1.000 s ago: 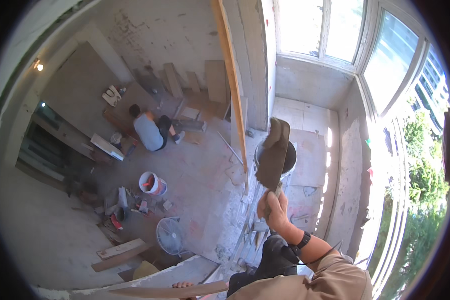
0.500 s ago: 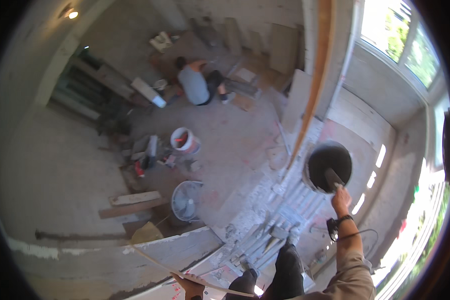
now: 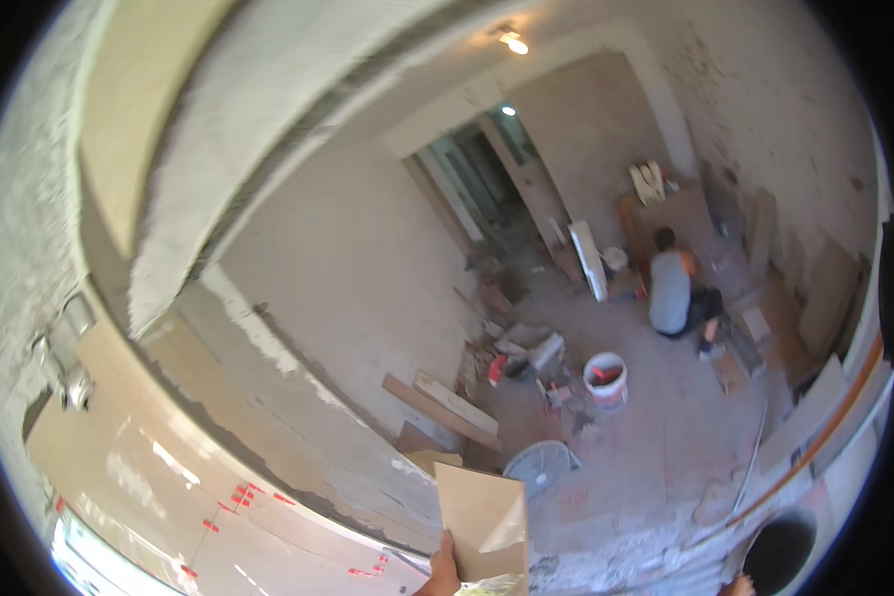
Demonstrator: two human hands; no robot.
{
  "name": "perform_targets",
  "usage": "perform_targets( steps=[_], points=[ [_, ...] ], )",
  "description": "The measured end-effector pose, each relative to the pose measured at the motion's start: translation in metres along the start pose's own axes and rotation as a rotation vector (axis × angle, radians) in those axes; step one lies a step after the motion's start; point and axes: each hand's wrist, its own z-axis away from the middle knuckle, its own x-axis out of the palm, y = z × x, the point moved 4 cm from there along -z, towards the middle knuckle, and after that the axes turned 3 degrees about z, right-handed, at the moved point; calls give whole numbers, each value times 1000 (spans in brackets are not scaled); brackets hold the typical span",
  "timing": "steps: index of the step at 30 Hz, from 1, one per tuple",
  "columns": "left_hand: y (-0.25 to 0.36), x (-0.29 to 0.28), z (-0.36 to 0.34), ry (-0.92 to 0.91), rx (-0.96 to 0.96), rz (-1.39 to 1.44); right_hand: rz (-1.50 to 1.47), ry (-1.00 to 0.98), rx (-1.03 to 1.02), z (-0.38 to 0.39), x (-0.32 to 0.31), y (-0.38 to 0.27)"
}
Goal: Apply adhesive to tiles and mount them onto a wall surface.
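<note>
My left hand (image 3: 446, 572) grips a beige rectangular tile (image 3: 477, 512) by its left edge. The tile stands upright before me, with a glossy patch of light low on its face. At the lower right, my right hand (image 3: 738, 586) is partly cut off by the picture's edge, its fingers closed beside the rim of a dark-mouthed bucket (image 3: 780, 551). Half a second earlier this hand held a trowel; the blade cannot be made out now in the dark bucket. To the left is a glossy tiled wall (image 3: 139, 467) with several red clips along its joints.
A person (image 3: 672, 288) in a grey top crouches at the far right. A white bucket (image 3: 606, 380) stands mid-floor, with a round fan (image 3: 541, 467) nearer me. Planks (image 3: 442, 412) and rubble (image 3: 531, 348) lie by the left wall. An orange-brown strip (image 3: 805, 447) runs along the right.
My view has swung left and up toward the wall. The tile, seen edge-on before, now shows its face, raised in my left hand. My right hand and the bucket have moved to the lower edge.
</note>
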Motion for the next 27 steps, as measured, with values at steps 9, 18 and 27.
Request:
perform_targets(
  steps=[9, 18, 27],
  points=[
    [161, -38, 9, -3, 350, -130, -937, -623, -1289, 190, -320, -371],
    [465, -119, 125, 22, 1576, -514, -817, -70, -1633, 276, -412, -489],
    [600, -197, 203, 934, 2045, -457, -1046, 603, -1788, 352, -585, -578]
  ],
)
